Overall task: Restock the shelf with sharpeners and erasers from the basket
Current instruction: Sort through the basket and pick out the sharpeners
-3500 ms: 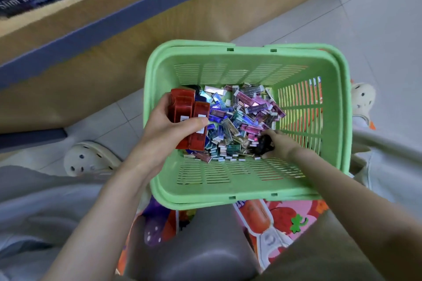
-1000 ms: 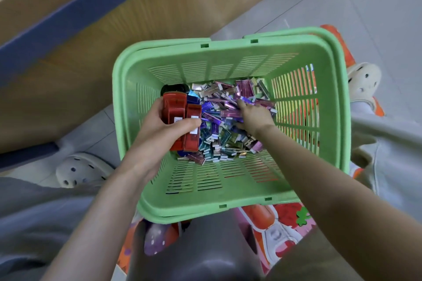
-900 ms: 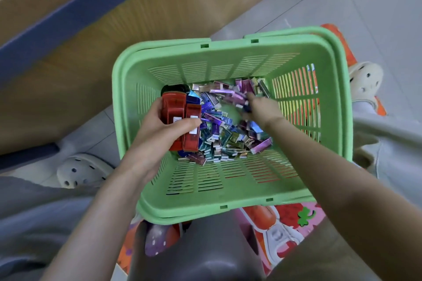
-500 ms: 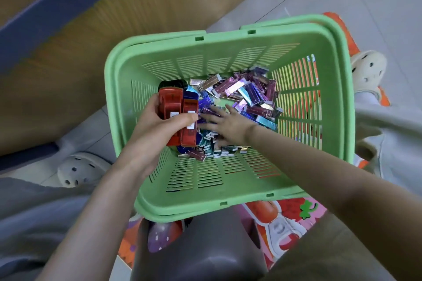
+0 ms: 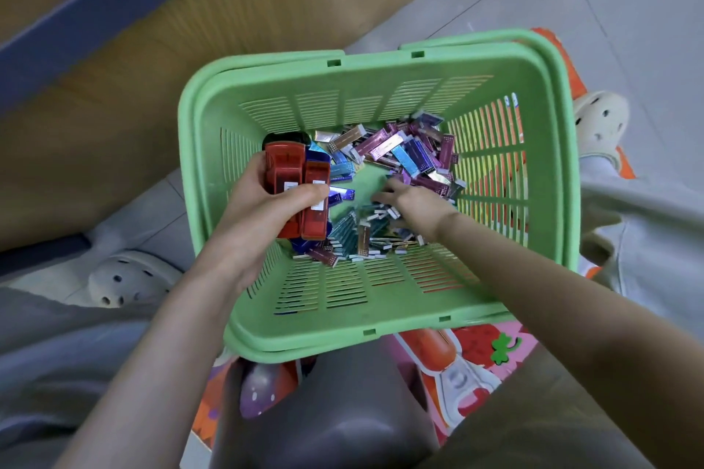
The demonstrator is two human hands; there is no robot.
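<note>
Two red sharpeners (image 5: 285, 166) sit side by side in the left hand (image 5: 259, 217), fingers and thumb wrapped round them, long axes 12-to-6, at the green basket's (image 5: 343, 339) 9 o'clock side. Right hand (image 5: 415, 202) lies on the heaped erasers (image 5: 400, 152), fingers (image 5: 384, 196) loosely spread, pointing 9 o'clock, gripping nothing.

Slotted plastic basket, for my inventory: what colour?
The slotted plastic basket is light green; head view.
</note>
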